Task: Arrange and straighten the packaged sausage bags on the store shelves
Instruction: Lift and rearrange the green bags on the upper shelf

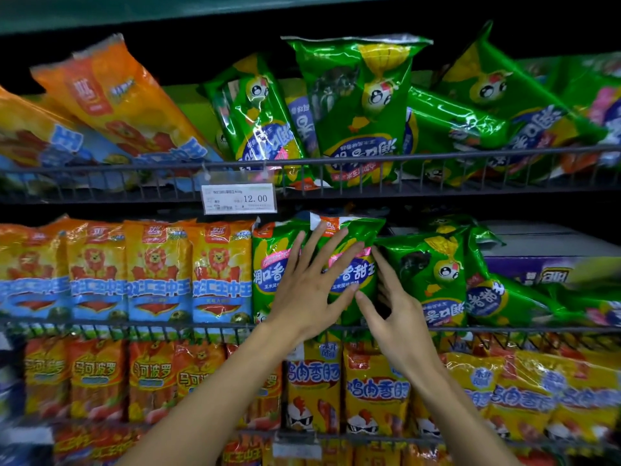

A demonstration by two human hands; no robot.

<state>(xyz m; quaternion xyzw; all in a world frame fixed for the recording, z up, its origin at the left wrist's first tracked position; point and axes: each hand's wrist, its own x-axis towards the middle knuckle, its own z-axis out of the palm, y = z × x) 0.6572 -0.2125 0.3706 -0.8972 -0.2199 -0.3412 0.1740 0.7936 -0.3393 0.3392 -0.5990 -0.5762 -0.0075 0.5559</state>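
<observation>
standing below the price tag (239, 198), on the middle shelf, an upright green sausage bag (353, 264) is pressed flat by the left hand (311, 284), fingers straight and spread; its right edge is touched by the right hand (400, 317), fingers extended, nothing gripped.

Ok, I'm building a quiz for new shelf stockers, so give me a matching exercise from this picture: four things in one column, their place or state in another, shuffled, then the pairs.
Things:
1. left hand
2. price tag
3. orange lion bags
4. chicken sausage bags

Places or states:
A. standing upright in a neat row, middle shelf left
B. clipped to the top shelf rail
C. fingers spread flat on an upright green corn sausage bag
D. on the shelf below the hands

Pairs: 1-C, 2-B, 3-A, 4-D
</observation>
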